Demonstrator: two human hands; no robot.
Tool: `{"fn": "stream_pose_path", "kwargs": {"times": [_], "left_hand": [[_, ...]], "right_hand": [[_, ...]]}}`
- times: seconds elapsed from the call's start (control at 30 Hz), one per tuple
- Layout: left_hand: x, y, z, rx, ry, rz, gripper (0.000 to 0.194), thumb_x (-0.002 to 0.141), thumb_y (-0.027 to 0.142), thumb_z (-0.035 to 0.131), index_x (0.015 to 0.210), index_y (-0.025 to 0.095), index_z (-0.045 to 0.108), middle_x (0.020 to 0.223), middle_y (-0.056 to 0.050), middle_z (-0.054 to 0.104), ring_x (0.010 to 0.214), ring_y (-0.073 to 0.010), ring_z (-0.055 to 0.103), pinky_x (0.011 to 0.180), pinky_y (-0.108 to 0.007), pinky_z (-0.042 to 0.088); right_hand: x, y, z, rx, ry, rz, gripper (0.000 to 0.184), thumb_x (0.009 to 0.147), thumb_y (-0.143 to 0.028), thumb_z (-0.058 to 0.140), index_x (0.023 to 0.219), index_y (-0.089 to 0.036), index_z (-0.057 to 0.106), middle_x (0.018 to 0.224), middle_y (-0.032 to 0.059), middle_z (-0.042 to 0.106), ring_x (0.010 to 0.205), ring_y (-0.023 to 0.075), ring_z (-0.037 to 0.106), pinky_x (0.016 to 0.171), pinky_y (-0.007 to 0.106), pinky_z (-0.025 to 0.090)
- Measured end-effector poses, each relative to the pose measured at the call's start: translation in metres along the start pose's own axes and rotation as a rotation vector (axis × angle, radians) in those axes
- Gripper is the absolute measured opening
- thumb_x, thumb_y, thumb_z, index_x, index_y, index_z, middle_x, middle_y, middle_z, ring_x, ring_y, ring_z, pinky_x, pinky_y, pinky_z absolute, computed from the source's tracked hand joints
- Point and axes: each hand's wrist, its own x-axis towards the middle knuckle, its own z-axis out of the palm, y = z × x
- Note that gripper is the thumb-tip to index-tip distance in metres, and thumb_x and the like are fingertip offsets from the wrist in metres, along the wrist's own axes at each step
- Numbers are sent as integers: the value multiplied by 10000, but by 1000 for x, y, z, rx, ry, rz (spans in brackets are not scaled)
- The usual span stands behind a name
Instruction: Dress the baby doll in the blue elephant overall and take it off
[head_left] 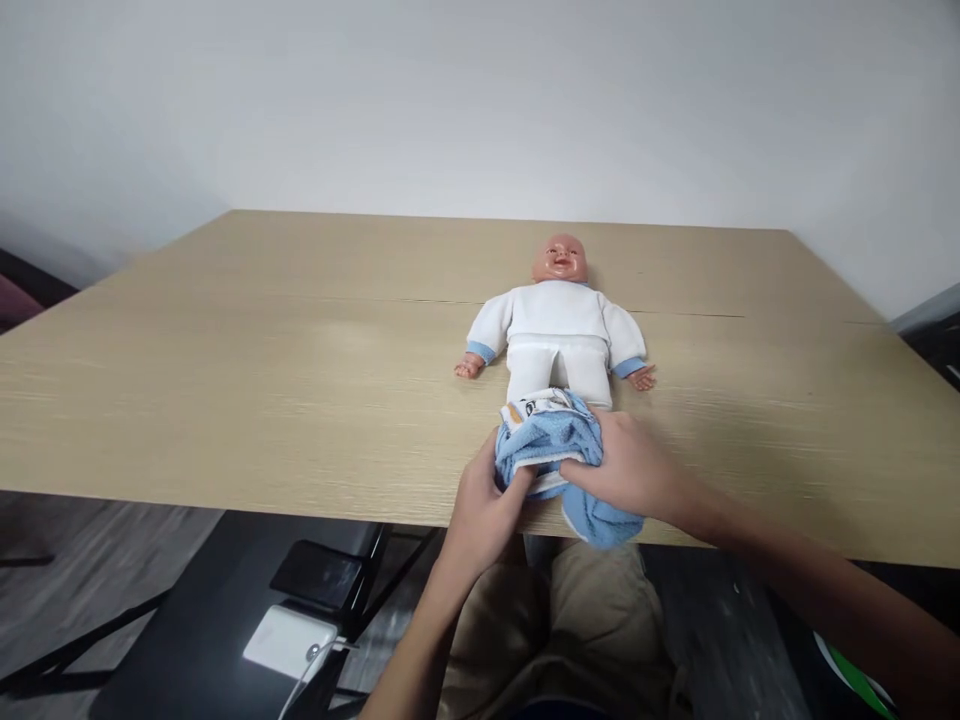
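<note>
A baby doll in a white top and white trousers with blue cuffs lies on its back, head toward the wall. At its feet is a bunched blue terry-cloth garment with white trim and a small printed picture. My left hand grips the garment's left side, thumb at its white-edged opening. On the right side, my right hand pinches the same cloth, thumb over the edge. One blue part of the garment hangs toward the table's front edge. The doll's feet are hidden by the cloth.
The wooden table reaches back to a white wall. Below its front edge, a dark chair holds a white device with a cable and a black phone-like object. My legs are under the table.
</note>
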Motion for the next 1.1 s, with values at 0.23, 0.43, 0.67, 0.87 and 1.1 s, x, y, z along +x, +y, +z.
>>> {"fn": "stream_pose_path", "kwargs": {"times": [0.23,0.43,0.67,0.87,1.1], "left_hand": [[41,-5,1,65,-20,37,265,1007,377,600,1136,175,712,1104,-52,805,1037,-259,723,937,-340,520],[39,6,-13,162,1,24,211,975,402,631,1011,195,651,893,-1,689,861,-218,626,808,-321,449],[-25,4,-23,52,-118,-138,318,959,426,647,1190,209,669,1079,-35,742,1034,-262,666,904,-350,510],[-28,-17,-18,295,-83,-161,401,956,493,571,1238,217,642,1111,-109,765,1163,-379,633,1042,-512,468],[-24,-22,-13,460,-166,5,200,1043,387,451,1060,233,578,1025,-92,762,1072,-359,660,1153,-625,375]], "right_hand": [[27,14,3,-42,142,-52,318,862,-257,750,1173,-202,711,1186,117,826,1103,328,765,943,425,545],[29,-2,-13,-114,138,-37,246,852,-294,757,1079,-215,708,1037,79,824,964,290,751,838,374,501],[-12,-23,-10,-163,-72,-81,225,814,-296,784,995,-228,670,945,34,775,836,244,680,768,342,428],[-2,-13,5,-310,-146,-45,238,879,-306,752,1070,-201,655,1127,107,781,1025,327,730,820,379,431],[-12,-19,15,-463,-191,8,486,977,-340,701,1420,-159,612,1224,170,810,1056,397,791,774,405,460]]}}
